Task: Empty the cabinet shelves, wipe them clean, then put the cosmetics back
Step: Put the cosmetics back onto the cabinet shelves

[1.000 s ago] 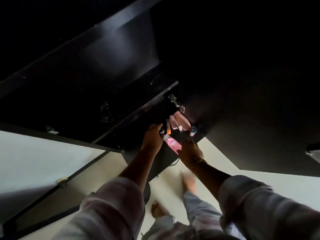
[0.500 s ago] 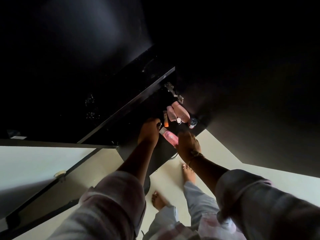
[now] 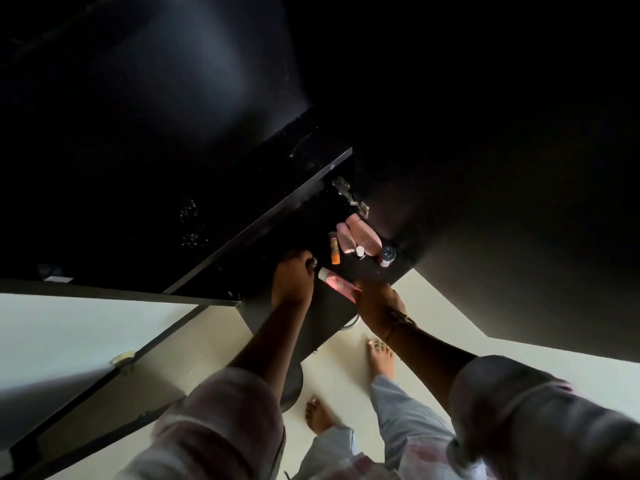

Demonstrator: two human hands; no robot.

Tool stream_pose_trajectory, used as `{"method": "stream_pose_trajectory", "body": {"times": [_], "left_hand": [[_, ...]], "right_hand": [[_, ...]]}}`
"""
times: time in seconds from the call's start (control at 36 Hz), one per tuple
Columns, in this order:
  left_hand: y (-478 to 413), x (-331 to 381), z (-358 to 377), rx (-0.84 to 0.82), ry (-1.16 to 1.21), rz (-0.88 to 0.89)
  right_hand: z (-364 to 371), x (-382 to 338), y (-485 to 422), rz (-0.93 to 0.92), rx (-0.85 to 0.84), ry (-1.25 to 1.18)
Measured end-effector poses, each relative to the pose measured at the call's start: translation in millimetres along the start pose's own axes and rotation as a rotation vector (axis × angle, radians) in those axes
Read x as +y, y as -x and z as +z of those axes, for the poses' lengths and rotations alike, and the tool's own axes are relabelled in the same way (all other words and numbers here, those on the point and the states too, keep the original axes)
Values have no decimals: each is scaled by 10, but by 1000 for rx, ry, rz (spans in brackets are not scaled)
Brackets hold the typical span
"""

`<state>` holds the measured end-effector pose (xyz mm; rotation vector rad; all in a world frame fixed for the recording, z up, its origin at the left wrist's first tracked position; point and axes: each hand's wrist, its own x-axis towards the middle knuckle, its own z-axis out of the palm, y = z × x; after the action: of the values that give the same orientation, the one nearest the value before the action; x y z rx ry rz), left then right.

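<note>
Hands, two, both at the front edge of the lower shelf. Left hand (image 3: 292,284): fingers curled round a small silver-tipped item (image 3: 314,270); we cannot tell what it is. Right hand (image 3: 375,304): grips the lower end of a pink tube (image 3: 337,285), whose white cap points up and left, just beside the left fingertips.

1. Cabinet (image 3: 173,133), black, open. We find its interior too dark to read; the upper part runs out of view.
2. Door (image 3: 502,202), black, swung open on the right, cut off by the right edge.
3. Upper shelf (image 3: 263,220), seen by its pale front edge; we make out only faint glints on it.
4. Lower shelf (image 3: 298,237), holding the cosmetics, grouped at its right end below the hinge (image 3: 349,195).
5. Contents, all close together:
 - two pink bottles (image 3: 365,235), side by side and touching;
 - an orange tube (image 3: 335,252), left of them;
 - a small clear-lidded jar (image 3: 388,256) with a red label, right of them, label unreadable;
 - a small white cap (image 3: 360,251) in front of the bottles; we cannot see what it closes.
</note>
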<state>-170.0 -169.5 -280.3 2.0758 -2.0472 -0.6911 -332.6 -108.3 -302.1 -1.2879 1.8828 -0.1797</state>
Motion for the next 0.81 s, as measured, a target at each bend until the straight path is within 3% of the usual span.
{"method": "stream_pose_trajectory", "body": {"times": [0.17, 0.39, 0.53, 0.81], "left_hand": [[416, 96, -407, 97, 91, -25], [928, 371, -1074, 313, 337, 19], [1149, 642, -1610, 456, 521, 131], [1563, 1075, -2644, 714, 629, 321]], "right_hand": [[-323, -263, 407, -120, 25, 18], [-924, -757, 915, -438, 227, 112], [-1406, -1083, 1371, -486, 266, -211], [-2111, -1881, 2180, -826, 439, -519]]}}
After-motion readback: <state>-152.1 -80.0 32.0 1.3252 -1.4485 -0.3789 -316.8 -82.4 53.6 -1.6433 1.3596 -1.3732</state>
